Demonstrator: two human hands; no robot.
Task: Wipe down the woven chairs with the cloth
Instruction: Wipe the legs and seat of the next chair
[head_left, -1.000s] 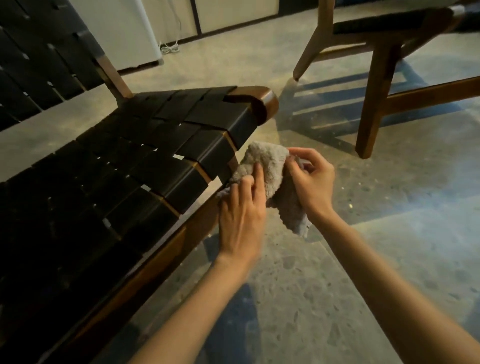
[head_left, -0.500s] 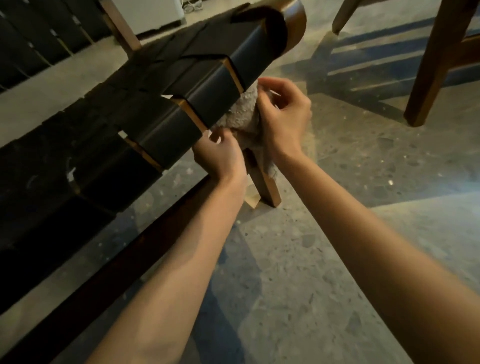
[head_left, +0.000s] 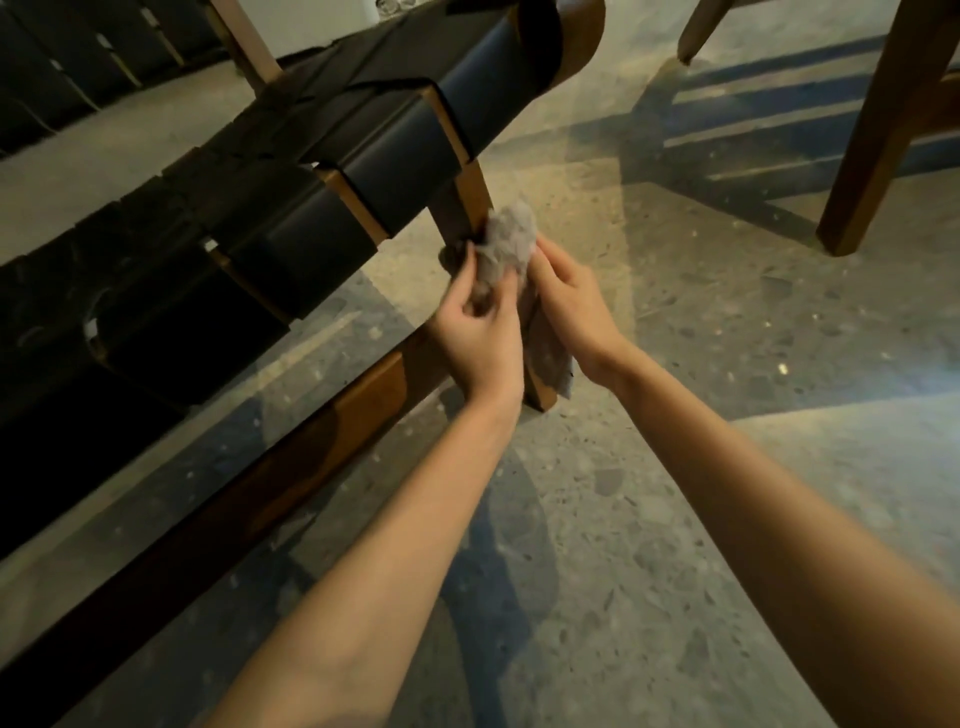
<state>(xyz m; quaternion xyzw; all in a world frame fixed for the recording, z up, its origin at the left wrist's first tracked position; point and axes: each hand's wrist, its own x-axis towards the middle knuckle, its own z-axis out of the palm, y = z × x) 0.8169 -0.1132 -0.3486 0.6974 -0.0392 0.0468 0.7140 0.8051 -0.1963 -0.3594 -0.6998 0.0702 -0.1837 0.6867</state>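
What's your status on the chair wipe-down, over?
Left hand and right hand both gripping cloth. Cloth bunched against woven chair's front leg. Second chair apart, nothing in the way.

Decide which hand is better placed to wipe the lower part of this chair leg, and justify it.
Probably the right hand: it grips the cloth on the open side of the leg. The left hand sits just above the side rail, which would block it.
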